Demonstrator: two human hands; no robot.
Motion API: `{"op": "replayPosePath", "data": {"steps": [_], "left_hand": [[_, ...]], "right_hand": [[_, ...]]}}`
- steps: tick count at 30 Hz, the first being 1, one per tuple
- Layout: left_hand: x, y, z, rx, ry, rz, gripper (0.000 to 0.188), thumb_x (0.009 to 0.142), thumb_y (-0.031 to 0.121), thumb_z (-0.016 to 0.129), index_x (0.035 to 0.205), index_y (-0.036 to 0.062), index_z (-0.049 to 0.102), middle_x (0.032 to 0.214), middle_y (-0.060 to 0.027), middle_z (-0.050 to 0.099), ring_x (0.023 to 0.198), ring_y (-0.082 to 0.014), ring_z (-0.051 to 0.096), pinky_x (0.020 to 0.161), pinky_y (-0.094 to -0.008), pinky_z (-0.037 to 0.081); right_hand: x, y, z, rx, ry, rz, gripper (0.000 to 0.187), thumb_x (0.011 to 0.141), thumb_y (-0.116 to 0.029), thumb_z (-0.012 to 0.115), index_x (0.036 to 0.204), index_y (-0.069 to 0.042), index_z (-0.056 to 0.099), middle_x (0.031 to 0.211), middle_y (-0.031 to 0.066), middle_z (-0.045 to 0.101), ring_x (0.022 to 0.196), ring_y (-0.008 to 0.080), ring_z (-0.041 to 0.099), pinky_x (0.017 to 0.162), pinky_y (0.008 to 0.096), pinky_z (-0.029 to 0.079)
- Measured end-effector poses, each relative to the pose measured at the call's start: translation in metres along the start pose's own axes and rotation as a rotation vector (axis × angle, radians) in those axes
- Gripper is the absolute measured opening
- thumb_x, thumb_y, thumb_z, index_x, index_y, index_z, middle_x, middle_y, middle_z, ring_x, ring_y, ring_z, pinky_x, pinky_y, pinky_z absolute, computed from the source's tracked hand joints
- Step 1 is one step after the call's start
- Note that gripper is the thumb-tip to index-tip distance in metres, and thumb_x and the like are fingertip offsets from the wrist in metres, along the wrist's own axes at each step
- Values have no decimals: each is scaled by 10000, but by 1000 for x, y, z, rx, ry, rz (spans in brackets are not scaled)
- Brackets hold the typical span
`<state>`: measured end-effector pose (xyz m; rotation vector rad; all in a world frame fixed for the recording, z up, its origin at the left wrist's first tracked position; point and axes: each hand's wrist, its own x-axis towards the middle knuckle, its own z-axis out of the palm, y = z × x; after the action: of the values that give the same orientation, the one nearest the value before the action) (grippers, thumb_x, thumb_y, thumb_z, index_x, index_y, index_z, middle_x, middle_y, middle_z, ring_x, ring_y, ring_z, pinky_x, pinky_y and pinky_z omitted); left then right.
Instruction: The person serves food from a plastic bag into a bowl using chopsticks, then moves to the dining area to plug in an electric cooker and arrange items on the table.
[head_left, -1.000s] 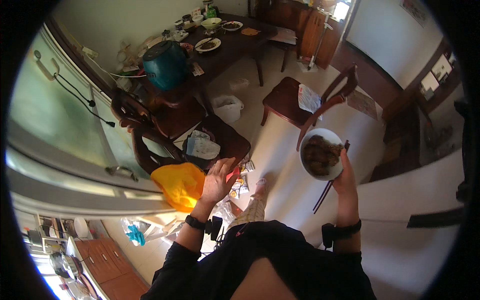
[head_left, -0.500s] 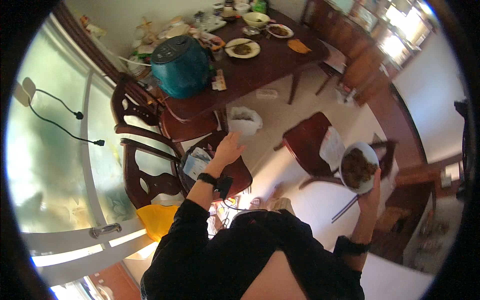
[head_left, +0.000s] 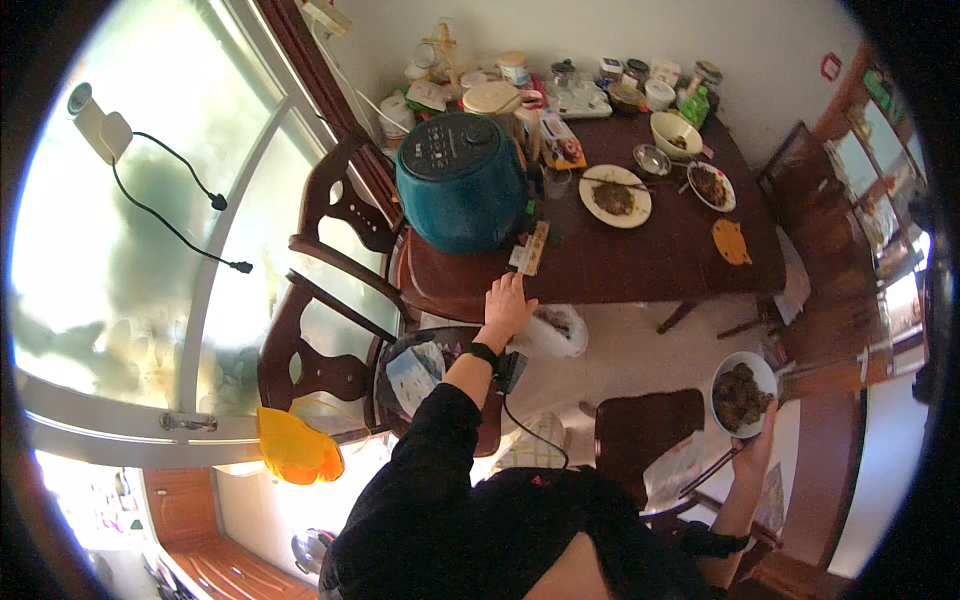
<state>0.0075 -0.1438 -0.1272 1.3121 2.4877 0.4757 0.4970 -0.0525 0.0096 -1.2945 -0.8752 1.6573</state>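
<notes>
My right hand (head_left: 757,452) holds a white bowl (head_left: 766,368) off to the right, with dark brown food (head_left: 742,397) in it. A pair of dark chopsticks (head_left: 708,473) sticks out beneath the bowl from the same hand. At the front edge of the dark wooden table (head_left: 640,277) is my left hand (head_left: 509,309), fingers stretched forward and nothing seen in them. Its fingertips are close to a small flat packet (head_left: 534,249), and I cannot tell whether they touch. Just beyond, on the table's left part, stands a teal air fryer (head_left: 462,200).
Plates of food (head_left: 640,207), a pale bowl (head_left: 677,130), an orange mat (head_left: 731,242) and several jars (head_left: 635,72) occupy the table. Chairs (head_left: 318,370) stand at left, another chair (head_left: 650,430) near my right. A white bag (head_left: 560,335) sits below the table edge.
My view has turned, and the table now shows larger and lower. My left hand has come up to the table's front edge. The bowl and chopsticks stay in my right hand.
</notes>
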Motion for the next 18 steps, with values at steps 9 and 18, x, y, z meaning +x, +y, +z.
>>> {"op": "replayPosePath", "data": {"steps": [9, 18], "left_hand": [[65, -5, 18, 129, 20, -131, 911, 740, 535, 706, 1382, -16, 369, 1317, -211, 461, 1163, -366, 471, 961, -459, 416], [62, -4, 41, 205, 10, 75, 618, 761, 320, 706, 1271, 52, 484, 1257, -179, 470, 1122, -363, 462, 955, -471, 395]], "right_hand": [[131, -1, 66, 124, -69, 60, 584, 924, -486, 546, 1384, -146, 430, 1350, 52, 503, 1260, 219, 467, 1021, 403, 418], [216, 12, 132, -56, 27, 145, 436, 912, -487, 588, 1137, -118, 545, 859, -20, 577, 602, 57, 462, 419, 208, 283]]}}
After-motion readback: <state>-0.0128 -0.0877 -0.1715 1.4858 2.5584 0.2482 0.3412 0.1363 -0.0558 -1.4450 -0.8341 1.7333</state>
